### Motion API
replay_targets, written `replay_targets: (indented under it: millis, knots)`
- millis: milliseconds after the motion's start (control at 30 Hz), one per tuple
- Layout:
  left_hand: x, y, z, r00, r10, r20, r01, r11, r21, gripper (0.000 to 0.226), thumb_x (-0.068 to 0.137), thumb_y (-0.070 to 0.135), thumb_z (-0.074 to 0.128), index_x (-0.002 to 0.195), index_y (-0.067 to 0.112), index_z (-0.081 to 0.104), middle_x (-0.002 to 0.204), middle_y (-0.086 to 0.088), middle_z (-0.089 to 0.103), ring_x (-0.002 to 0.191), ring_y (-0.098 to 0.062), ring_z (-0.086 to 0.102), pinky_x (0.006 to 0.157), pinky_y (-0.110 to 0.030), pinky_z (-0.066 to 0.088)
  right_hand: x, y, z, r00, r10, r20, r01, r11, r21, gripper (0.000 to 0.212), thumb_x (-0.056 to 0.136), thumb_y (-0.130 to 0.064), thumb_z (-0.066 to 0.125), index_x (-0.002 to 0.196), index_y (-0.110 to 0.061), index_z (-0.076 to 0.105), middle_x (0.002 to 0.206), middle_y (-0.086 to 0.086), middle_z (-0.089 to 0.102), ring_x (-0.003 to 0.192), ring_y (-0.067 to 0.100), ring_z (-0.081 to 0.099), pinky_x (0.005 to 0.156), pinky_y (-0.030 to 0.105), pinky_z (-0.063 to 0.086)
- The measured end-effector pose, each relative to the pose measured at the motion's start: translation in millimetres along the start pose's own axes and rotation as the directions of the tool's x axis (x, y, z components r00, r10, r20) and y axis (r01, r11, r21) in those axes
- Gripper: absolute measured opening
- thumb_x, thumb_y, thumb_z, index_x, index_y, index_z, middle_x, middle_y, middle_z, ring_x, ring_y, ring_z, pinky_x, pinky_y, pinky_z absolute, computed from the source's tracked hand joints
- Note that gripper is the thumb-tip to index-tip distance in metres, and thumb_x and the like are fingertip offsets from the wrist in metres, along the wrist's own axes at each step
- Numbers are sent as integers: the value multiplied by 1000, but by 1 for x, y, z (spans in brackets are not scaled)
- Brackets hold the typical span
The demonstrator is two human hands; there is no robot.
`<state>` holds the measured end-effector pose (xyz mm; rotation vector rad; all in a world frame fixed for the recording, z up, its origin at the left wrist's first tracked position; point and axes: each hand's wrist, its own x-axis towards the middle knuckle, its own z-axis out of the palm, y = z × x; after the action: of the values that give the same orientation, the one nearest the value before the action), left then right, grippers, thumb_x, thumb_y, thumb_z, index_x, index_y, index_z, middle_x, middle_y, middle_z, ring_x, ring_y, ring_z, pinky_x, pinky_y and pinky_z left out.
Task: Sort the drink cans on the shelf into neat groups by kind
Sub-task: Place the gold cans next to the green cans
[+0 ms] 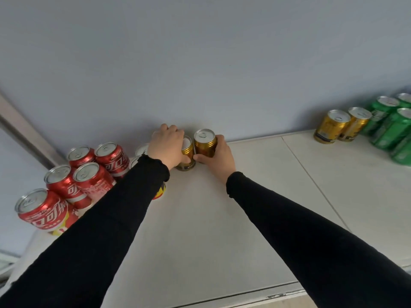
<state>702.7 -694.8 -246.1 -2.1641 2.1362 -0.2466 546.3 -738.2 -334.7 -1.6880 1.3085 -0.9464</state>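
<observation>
Two gold cans stand side by side near the back wall. My left hand [168,146] is closed over the left gold can [187,155], covering most of it. My right hand [219,156] grips the right gold can [205,143] from its right side. Several red cola cans [89,174] are clustered at the left. Another pair of gold cans [341,126] stands at the far right, beside several green cans [391,127]. Partly hidden behind my left forearm are silver can tops [141,150] and a red and yellow can [161,191].
The white shelf top [200,230] runs from the front edge to the grey wall [200,63]. A seam [311,174] crosses the shelf on the right. A pale frame [20,127] slants down at the left.
</observation>
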Motion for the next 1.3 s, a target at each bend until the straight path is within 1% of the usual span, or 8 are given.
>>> replay_targets:
  millis: [200,333,500,700,767,933,1033,1300]
  knots:
    - [-5,13,-18,997,74,-8,-74,997,-2,74,70,59,77,130,23,53,124,-2,54,115,-24,46,87,-41,49,-12,2,-36,999,36,1,-36,988,148,60,75,-31,86,121,-22,49,107,-13,61,96,2,58,87,29,51]
    - [-8,49,-23,989,145,-29,-147,960,-238,68,71,52,81,128,30,50,119,-1,55,110,-23,49,83,-38,47,-36,23,-94,993,85,-78,-66,975,214,64,73,-33,87,125,-21,51,115,-9,63,107,6,59,93,33,53]
    - [-3,125,-28,966,255,-52,-241,801,-548,64,70,42,86,123,34,49,110,4,57,96,-17,55,71,-32,41,-66,58,-186,962,156,-225,-110,973,202,72,71,-32,88,128,-23,44,126,-4,60,116,16,59,96,40,55]
    - [20,231,-35,928,337,-158,-353,665,-658,72,75,38,83,136,32,46,125,7,54,110,-14,55,83,-26,40,-84,99,-288,897,155,-414,-115,986,118,67,75,-24,86,131,-21,49,131,-2,57,117,16,57,91,30,52]
    - [31,268,-40,929,322,-184,-358,648,-672,78,76,36,83,142,28,42,136,5,51,119,-16,53,89,-25,38,-81,116,-317,882,153,-446,-123,988,97,69,76,-24,85,134,-19,49,131,0,58,117,17,57,95,35,52]
    - [65,352,-44,955,273,-113,-280,714,-642,75,77,34,84,138,22,42,137,0,54,118,-19,54,86,-27,41,-61,151,-370,896,124,-426,-107,992,64,67,82,-19,80,140,-19,46,134,0,59,121,18,55,105,40,47]
    - [82,385,-43,970,232,-67,-222,748,-625,69,77,33,83,134,26,45,133,-1,57,118,-22,56,91,-38,50,-45,166,-385,922,111,-372,-91,993,70,71,84,-18,77,145,-18,42,139,1,56,128,19,52,108,36,43]
    - [102,414,-51,993,106,-60,-121,833,-539,72,79,26,82,141,25,46,135,-6,43,122,-27,49,99,-38,44,-18,180,-390,956,59,-287,-26,993,118,78,86,-16,73,152,-19,31,146,1,52,135,19,48,114,42,38]
